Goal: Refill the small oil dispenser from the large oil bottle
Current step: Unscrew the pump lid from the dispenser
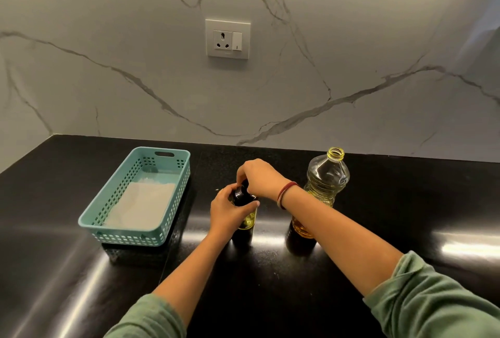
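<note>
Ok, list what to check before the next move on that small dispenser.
1. Large oil bottle upright, mouth uncapped: ok.
2. Left hand grips the small oil dispenser, standing on the counter: ok.
3. Right hand pinches the black top: ok.
4. Black top off the neck: not ok, it sits on it.
5. Top's thread loosened: cannot tell.
6. Dispenser's oil level: cannot tell, the left hand covers most of it.
</note>
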Motion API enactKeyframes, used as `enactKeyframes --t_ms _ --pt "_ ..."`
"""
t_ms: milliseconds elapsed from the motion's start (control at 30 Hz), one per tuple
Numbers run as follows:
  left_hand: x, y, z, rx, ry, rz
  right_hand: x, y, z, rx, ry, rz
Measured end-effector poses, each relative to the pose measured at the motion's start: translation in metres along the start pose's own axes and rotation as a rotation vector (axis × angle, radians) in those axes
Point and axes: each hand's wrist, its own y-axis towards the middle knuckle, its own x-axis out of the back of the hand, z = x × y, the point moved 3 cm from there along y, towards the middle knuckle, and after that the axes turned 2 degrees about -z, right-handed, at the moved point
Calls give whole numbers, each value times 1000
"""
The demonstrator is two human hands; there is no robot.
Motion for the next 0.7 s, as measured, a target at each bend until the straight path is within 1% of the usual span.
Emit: enactKeyframes --t_ms 67,100,200,267,400,533,567,633,700 --pt "1 -2 -1 2 -28 5 1 1 -2 5 49 44" --pt "1 -3 -2 0 -39 6 1 2 -3 -10 60 40" --pt "1 -3 -1 -23 -53 -11 -1 3 -3 -74 -52 -62" --pt "0 -3 0 -40 -42 -18 -6 5 0 -77 -101 -88" --pt "1 -3 -1 -24 -59 -19 -3 6 3 -22 -83 -11" --pt "0 -2 -1 -6 -54 -4 -4 2 1 9 39 73" --pt "0 -2 -1 1 -61 -5 -6 2 -1 -6 50 54" --pt "0 -1 1 -14 -68 -16 -9 2 -3 -53 -15 -27" --pt "0 -2 2 -30 -74 -16 -10 3 -3 -79 -65 -70"
